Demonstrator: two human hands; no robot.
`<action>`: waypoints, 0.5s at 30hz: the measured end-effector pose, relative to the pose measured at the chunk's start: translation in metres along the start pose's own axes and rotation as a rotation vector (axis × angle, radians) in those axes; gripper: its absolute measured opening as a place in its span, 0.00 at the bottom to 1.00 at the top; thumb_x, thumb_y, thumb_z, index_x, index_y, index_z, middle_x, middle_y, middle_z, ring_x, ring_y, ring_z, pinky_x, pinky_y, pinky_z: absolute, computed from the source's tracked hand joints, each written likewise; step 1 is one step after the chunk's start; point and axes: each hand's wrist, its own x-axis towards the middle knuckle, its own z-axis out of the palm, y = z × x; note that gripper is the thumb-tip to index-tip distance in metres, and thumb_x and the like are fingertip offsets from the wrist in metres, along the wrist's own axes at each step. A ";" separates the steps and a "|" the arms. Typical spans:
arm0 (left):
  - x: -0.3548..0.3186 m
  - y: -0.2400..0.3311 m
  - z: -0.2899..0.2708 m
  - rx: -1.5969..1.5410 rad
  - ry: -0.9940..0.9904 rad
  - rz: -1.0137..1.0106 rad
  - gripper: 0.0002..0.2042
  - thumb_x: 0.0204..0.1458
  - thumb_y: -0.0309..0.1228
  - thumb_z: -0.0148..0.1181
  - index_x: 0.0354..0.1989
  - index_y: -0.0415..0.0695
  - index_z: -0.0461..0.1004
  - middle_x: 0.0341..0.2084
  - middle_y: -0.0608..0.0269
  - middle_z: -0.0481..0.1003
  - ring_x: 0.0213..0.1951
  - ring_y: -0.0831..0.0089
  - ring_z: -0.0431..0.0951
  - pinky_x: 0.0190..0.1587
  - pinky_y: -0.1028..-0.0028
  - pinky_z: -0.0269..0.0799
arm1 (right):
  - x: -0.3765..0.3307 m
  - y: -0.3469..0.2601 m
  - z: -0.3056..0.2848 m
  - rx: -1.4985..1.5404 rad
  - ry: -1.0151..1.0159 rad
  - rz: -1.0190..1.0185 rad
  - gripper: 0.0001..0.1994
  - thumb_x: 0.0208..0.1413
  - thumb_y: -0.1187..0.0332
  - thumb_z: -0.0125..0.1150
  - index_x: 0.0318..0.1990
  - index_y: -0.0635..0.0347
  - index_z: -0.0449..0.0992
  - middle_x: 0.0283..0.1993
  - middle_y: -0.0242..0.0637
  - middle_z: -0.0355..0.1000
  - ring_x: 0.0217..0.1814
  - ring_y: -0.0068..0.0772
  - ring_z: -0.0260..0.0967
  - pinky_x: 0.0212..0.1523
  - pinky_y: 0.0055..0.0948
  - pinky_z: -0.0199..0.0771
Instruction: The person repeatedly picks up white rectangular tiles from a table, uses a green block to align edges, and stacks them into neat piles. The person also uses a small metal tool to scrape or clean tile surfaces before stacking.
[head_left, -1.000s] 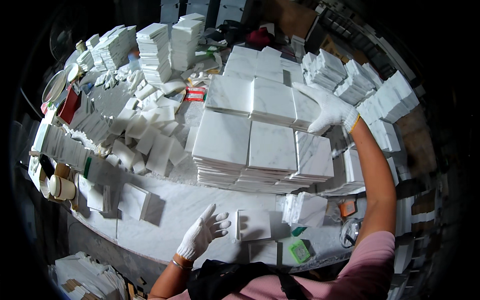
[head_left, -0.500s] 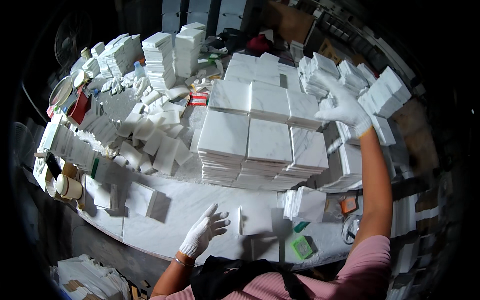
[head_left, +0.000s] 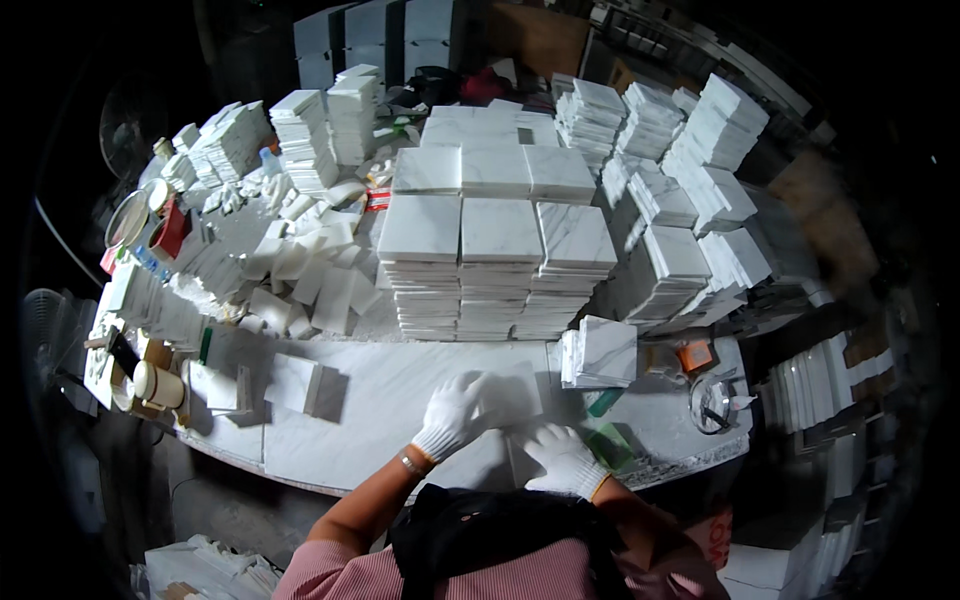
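Both hands wear white knit gloves. At the worktop's front, my left hand [head_left: 450, 415] is closed at the left edge of a white marble tile [head_left: 515, 390]; its fingertips are partly lost against the pale stone. My right hand [head_left: 562, 460] is low beside the tile's near right side, palm down, fingers apart and holding nothing. A green block [head_left: 610, 447] sits just right of that hand. Beyond it a small group of marble tiles [head_left: 600, 355] stands on edge.
Tall stacks of marble tiles [head_left: 500, 230] rise behind the worktop [head_left: 350, 430], with more stacks [head_left: 675, 255] to the right. Loose offcuts [head_left: 320, 285] lie left. A cream cup [head_left: 158, 382], an orange box [head_left: 694, 355] and a clear round dish [head_left: 712, 400] stand near the edges.
My right hand has come down from the right-hand stacks to the worktop's front. My left hand has moved right and closed at the tile's edge. The view has shifted.
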 end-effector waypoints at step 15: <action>0.050 0.030 0.013 0.302 -0.187 0.188 0.51 0.36 0.65 0.66 0.67 0.46 0.59 0.61 0.44 0.63 0.61 0.43 0.64 0.64 0.49 0.58 | 0.006 -0.006 0.009 -0.188 -0.188 0.103 0.39 0.38 0.46 0.70 0.58 0.56 0.72 0.52 0.51 0.70 0.63 0.52 0.61 0.68 0.48 0.52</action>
